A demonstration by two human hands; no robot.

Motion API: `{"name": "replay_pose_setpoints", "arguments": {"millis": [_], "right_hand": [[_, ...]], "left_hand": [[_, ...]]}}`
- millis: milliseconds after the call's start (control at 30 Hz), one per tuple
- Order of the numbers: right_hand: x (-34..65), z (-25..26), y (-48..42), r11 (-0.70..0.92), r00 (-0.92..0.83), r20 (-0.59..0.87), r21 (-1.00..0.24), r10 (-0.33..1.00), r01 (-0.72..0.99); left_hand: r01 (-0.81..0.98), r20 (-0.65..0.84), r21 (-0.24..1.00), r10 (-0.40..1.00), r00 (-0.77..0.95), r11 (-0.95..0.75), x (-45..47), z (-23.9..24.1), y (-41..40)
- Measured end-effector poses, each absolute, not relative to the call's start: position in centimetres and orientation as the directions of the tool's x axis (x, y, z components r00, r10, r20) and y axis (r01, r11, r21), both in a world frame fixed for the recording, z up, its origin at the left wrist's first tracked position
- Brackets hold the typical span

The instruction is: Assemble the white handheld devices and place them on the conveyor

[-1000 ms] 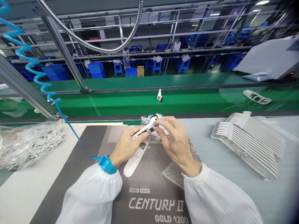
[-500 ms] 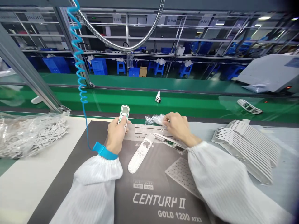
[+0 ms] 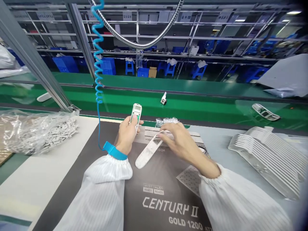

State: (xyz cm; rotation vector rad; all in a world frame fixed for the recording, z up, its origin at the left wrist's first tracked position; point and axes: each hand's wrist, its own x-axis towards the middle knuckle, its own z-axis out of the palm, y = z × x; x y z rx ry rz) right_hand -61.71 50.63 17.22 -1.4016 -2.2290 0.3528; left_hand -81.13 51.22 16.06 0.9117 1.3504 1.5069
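1. Head view, left: the left hand [image 3: 127,134] is closed around the lower part of a handset [image 3: 137,109], thumb across its front, fingers behind. The handset stands tilted up above the far edge of the card, its small screen and a strip of green board showing.
2. Head view, right: the right hand [image 3: 181,141] has its thumb and forefinger drawn together on the upper end of a white shell [image 3: 147,154]. The shell slants over the card, its rounded lower end toward the person; whether it is lifted clear, I cannot tell.
3. Head view, bench: beneath both hands lies the dark card [image 3: 134,199], printed CENTURY II GOLD 1200. Clear plastic [image 3: 166,121] sits just beyond the right hand. A bag [image 3: 55,131] of small white parts lies at left, a stack [image 3: 267,160] of white pieces at right.
4. Head view, beyond: the green belt [image 3: 204,104] carries a small white part [image 3: 164,98] with a black end and, farther right, a white casing [image 3: 266,112]. A blue cord [image 3: 97,48] hangs down to the strap [image 3: 115,151] on the left wrist.
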Motion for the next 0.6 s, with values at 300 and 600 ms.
{"name": "replay_pose_setpoints", "arguments": {"millis": [300, 600], "right_hand": [[-58.2, 16.8, 50.7, -0.08, -0.313, -0.057, -0.995, 0.948, -0.061], [-58.1, 15.8, 50.9, -0.07, -0.338, 0.027, -0.96, 0.941, -0.272]], "left_hand": [[0.229, 0.232, 0.941, 0.968, 0.099, -0.249, -77.7, 15.8, 49.1], [0.13, 0.207, 0.966, 0.971, 0.117, -0.222, -75.9, 14.9, 48.5]]}}
